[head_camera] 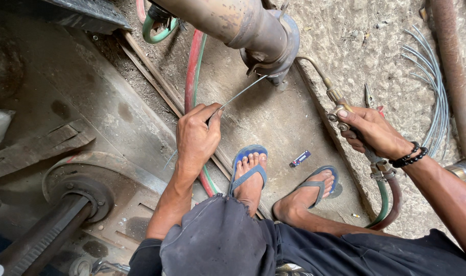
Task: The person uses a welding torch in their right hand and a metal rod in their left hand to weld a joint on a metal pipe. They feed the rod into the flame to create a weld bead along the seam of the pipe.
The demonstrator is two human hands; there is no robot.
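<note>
We hold a thin filler rod in the left hand, pinched between thumb and fingertips at its near end, so that its far tip reaches the flanged end of the rusty exhaust pipe. The long, light grip appears to keep the fingers well back from the joint.

Our right hand is closed around the body of a gas torch, fingers wrapped just below the brass valves. The curved torch nozzle points up and left, its tip just beside the pipe flange, opposite the rod. We cannot tell whether a flame is lit. A black bead bracelet sits on this wrist.

Two hoses, one green and one red-brown, leave the torch base and drop past the right knee. A second run of red and green hose lies on the ground under the pipe and passes beneath the left hand.

We squat with both feet in blue flip-flops on the concrete floor, near the joint. A small dark packet lies between the feet. A bundle of spare wire rods lies to the right, beside a rusty bar. A brake drum and axle sit at lower left
</note>
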